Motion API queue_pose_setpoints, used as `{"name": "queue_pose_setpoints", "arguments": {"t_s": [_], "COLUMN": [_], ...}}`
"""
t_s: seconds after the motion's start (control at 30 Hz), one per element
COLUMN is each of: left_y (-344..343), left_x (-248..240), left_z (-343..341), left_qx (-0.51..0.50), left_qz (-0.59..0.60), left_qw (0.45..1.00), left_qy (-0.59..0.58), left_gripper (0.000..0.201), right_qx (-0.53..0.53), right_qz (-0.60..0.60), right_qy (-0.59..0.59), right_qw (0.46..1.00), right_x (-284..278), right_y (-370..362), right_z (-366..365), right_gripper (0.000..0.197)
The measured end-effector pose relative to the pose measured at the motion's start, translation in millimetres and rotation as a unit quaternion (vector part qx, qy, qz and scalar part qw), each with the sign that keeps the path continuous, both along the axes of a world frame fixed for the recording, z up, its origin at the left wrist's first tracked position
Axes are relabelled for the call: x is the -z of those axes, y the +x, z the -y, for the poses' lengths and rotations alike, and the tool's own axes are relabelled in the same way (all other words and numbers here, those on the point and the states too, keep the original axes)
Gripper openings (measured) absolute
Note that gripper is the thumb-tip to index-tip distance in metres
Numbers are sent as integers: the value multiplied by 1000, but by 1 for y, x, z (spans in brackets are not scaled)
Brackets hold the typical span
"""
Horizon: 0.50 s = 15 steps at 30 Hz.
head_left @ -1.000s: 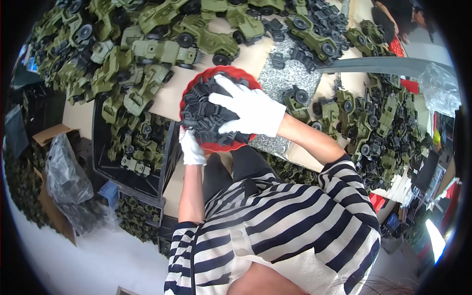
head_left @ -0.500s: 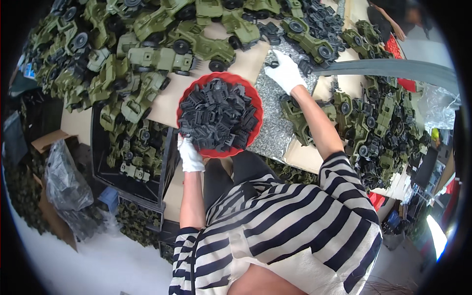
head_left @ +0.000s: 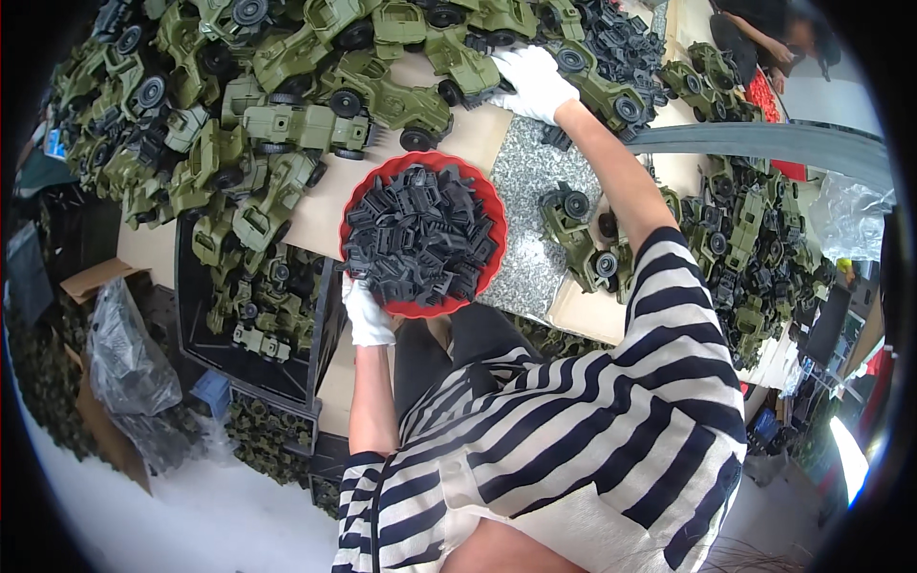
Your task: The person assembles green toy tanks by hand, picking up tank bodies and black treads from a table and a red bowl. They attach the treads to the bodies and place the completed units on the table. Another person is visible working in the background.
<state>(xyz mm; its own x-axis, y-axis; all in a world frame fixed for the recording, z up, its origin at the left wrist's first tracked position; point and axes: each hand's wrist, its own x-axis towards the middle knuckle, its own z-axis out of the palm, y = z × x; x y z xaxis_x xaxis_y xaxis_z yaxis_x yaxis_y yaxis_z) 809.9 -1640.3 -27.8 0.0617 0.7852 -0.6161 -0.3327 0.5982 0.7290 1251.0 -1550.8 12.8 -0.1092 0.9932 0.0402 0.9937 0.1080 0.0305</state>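
Observation:
A red scalloped bowl heaped with small black plastic parts is held over the table's near edge. My white-gloved left hand is closed on its lower left rim. My right hand, also gloved in white, reaches to the far side of the table. Its fingers curl over a few black plastic parts beside a green toy jeep; the glove hides most of what lies under it.
Green toy vehicles pile up at the far left, with more toy vehicles at the right. Loose black parts lie beyond my right hand. A grey curved strip crosses at right. A black crate stands at left. Another person's hand shows far right.
My right hand has moved away from me and a little left, from the speckled surface onto the black parts by the jeeps. The bowl has dropped slightly toward me with my left hand.

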Motion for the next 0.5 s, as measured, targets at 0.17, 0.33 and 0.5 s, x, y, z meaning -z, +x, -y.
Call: {"name": "queue_pose_setpoints", "arguments": {"t_s": [0.17, 0.33, 0.5], "left_y": [-2, -6, -14], "left_x": [-6, -4, 3], "left_z": [5, 1, 3], "left_qx": [-8, -18, -56], "left_qz": [7, 35, 39], "left_qw": [1000, 999, 997], "left_qy": [-9, -29, -31], "left_gripper": [47, 38, 40], "right_qx": [25, 57, 97], "right_qz": [11, 21, -108], "right_qy": [-13, 6, 25], "right_qw": [1000, 998, 989], "right_x": [18, 28, 27], "right_y": [-18, -9, -1], "right_z": [43, 25, 27], "right_gripper": [62, 58, 39]}}
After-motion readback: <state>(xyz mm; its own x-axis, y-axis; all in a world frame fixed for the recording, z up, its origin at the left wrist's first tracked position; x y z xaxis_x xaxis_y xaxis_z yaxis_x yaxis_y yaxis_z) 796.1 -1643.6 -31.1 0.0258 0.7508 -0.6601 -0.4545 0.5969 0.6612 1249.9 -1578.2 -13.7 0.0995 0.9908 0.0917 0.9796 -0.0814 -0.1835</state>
